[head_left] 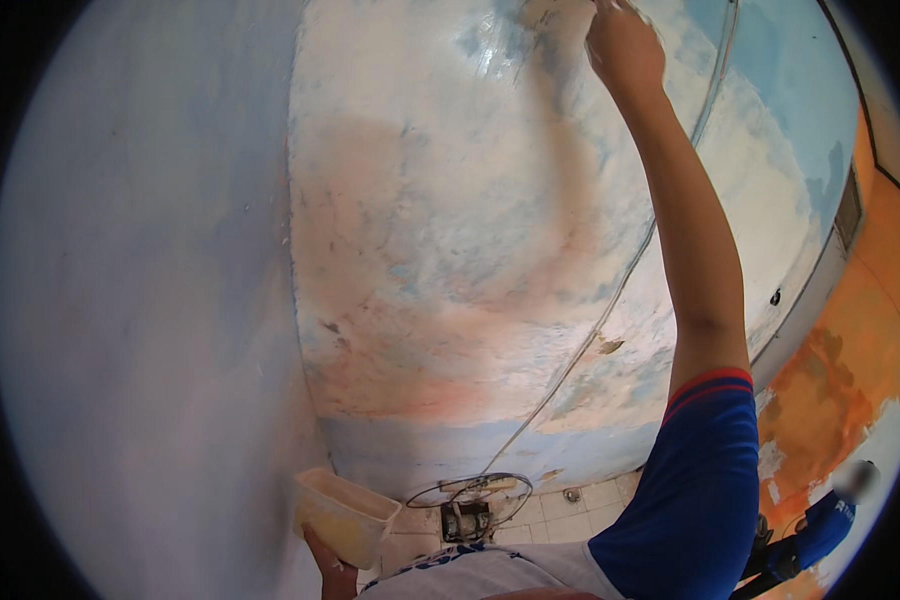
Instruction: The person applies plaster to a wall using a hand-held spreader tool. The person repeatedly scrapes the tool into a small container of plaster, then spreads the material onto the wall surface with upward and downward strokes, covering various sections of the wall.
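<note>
My right hand (627,50) is raised high against the mottled white and pale-blue wall (400,230), its fingers closed on something at the top edge that I cannot make out. A wet-looking patch (495,55) lies just left of it. Low at the left, my left hand (325,555) grips a translucent plastic container (355,510) with pale yellowish contents.
A bluish side wall (140,280) adjoins at left. A cable (600,325) runs down to a machine (465,520) with coiled hose on the tiled floor (560,530). At lower right, a co-worker in blue (810,530) is beside an orange, patchily painted wall (825,375).
</note>
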The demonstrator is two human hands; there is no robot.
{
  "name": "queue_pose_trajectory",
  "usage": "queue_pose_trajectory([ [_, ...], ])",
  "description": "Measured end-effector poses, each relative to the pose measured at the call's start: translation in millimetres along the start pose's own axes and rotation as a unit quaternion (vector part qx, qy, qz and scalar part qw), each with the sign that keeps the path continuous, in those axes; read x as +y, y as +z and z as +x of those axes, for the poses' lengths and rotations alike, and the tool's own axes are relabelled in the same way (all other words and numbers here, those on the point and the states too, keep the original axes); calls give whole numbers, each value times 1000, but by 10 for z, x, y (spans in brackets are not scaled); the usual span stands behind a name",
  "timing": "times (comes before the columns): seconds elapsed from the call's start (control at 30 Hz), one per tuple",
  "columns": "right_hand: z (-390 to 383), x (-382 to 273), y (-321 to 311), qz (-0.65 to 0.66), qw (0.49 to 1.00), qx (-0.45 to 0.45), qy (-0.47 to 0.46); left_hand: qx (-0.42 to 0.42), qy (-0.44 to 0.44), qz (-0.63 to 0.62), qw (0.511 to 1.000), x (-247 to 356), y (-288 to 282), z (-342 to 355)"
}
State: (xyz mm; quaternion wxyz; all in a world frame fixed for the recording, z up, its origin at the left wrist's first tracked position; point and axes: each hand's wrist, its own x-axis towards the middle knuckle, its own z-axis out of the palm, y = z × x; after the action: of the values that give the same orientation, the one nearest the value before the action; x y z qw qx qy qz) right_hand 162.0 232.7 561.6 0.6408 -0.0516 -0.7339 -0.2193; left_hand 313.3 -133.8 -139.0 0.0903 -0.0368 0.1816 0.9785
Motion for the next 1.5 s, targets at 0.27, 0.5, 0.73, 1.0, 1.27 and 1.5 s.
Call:
queue_pose_trajectory([
  [0.27, -1966, -453, 1003, -93, 954, 81, -275, -2, 5, 47, 999, 121, 222, -206],
  [0.5, -1546, -336, 217, -7, 996, -61, -69, 29, -16, 90, 995, 267, 402, -278],
  [0.73, 959, 353, 219, 64, 991, 121, -3, 46, -5, 68, 997, 71, 486, 30],
  [1.0, -1182, 39, 896, -21, 977, 12, -212, 50, 6, 74, 996, -141, 655, 315],
  [1.27, -69, 287, -63, 7, 990, 123, -71, 26, -7, 78, 997, -554, 846, 497],
  [1.5, 135, 646, 766, -7, 992, -129, -9, -12, -18, 80, 997, -490, 974, 573],
])
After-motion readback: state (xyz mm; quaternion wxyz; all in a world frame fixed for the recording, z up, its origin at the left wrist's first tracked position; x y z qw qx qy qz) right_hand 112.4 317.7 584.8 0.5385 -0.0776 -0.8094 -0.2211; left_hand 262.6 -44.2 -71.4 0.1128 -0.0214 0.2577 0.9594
